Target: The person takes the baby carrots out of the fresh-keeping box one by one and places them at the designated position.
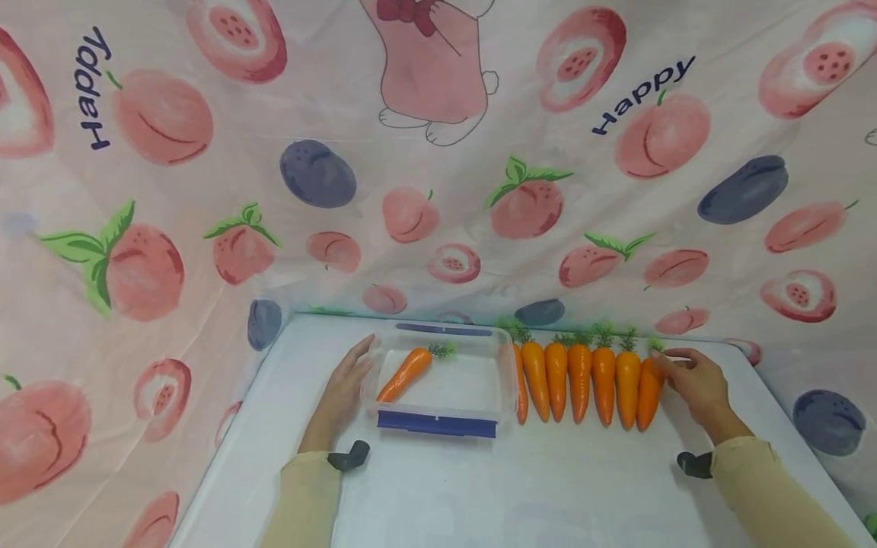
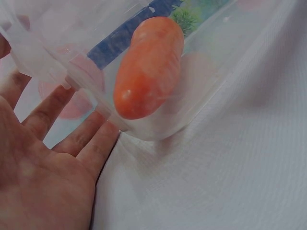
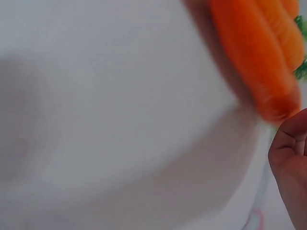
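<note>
A clear plastic box with blue clips on its front and back sides stands open on the table. One orange toy carrot with a green tuft lies aslant at the box's left side. My left hand rests against the box's left wall; in the left wrist view its fingers stretch along the outside of the clear plastic. To the right of the box, several carrots stand in a row, tufts away from me. My right hand pinches the rightmost carrot at its leafy top, fingertips partly hidden in the right wrist view.
The white table reaches back to a pink fruit-print cloth hanging behind and at both sides. At the row's left end, a carrot lies close against the box's right wall. Dark straps show at both wrists.
</note>
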Motion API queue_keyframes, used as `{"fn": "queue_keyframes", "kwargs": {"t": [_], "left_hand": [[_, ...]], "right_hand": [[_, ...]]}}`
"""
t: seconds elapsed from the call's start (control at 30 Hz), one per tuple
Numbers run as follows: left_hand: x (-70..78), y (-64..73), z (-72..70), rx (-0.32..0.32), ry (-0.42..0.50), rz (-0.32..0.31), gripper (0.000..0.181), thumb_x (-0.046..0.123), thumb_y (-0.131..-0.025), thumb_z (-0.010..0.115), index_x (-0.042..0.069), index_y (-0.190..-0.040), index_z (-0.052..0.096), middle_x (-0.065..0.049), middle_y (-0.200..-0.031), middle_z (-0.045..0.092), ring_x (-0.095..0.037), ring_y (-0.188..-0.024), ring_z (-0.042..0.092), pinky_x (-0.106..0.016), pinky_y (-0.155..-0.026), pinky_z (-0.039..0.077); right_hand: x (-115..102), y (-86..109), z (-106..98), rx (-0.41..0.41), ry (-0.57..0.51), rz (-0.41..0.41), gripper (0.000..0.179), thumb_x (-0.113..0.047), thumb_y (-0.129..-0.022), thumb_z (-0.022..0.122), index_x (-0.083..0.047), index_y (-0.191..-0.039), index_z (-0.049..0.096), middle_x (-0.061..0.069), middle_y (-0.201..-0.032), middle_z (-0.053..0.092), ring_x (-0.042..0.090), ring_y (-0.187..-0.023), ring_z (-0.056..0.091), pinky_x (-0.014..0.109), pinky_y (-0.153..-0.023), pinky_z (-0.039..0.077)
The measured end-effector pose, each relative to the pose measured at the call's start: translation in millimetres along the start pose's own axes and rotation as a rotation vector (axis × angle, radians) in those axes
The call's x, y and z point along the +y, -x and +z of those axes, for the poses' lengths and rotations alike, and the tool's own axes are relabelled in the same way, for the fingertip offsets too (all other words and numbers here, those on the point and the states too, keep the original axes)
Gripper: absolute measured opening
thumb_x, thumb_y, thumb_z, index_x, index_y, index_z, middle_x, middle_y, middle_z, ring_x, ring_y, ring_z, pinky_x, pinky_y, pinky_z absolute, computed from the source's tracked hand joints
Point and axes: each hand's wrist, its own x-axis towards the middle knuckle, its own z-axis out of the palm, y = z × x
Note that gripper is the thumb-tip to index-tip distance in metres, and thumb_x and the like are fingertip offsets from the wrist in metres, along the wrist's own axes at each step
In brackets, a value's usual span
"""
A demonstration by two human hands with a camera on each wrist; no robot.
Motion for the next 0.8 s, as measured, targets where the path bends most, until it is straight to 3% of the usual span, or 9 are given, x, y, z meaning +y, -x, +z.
{"fn": "queue_keyframes", "kwargs": {"t": [0.23,0.43,0.57,0.8], "left_hand": [[1.9,1.0,-0.7,0.020,-0.056,0.001,0.046,0.038,-0.108,0.045,0.039,-0.154,0.042,0.007,-0.165,0.036,-0.024,-0.158,0.021,-0.059,-0.127,0.016],[0.6,1.0,-0.2,0.030,-0.104,-0.029,0.045,0.044,-0.108,0.043,0.045,-0.153,0.041,0.011,-0.165,0.035,-0.023,-0.158,0.021,-0.062,-0.126,0.016],[1.4,1.4,0.4,0.027,-0.085,-0.020,0.046,0.042,-0.108,0.044,0.043,-0.154,0.041,0.010,-0.165,0.035,-0.023,-0.159,0.021,-0.062,-0.126,0.015],[0.9,1.8,0.2,0.009,-0.019,0.007,0.047,0.041,-0.108,0.046,0.037,-0.155,0.042,0.006,-0.165,0.035,-0.025,-0.158,0.021,-0.059,-0.127,0.017]], "right_hand": [[-22.9,10.3,2.7,-0.080,-0.019,-0.104,0.085,-0.064,-0.094,0.059,-0.001,-0.149,0.043,0.028,-0.140,0.052,0.035,-0.116,0.059,0.014,-0.070,0.057],[-49.1,21.8,10.2,-0.190,-0.022,-0.170,0.084,-0.063,-0.096,0.058,-0.003,-0.152,0.040,0.028,-0.144,0.048,0.042,-0.127,0.055,0.035,-0.092,0.061],[-68.8,30.2,17.0,-0.238,-0.033,-0.217,0.085,-0.064,-0.095,0.058,-0.002,-0.151,0.041,0.026,-0.143,0.048,0.044,-0.129,0.055,0.043,-0.098,0.058],[-103.1,44.4,30.2,-0.331,-0.098,-0.247,0.080,-0.061,-0.094,0.063,-0.004,-0.147,0.045,0.025,-0.141,0.049,0.043,-0.127,0.058,0.043,-0.098,0.058]]}}
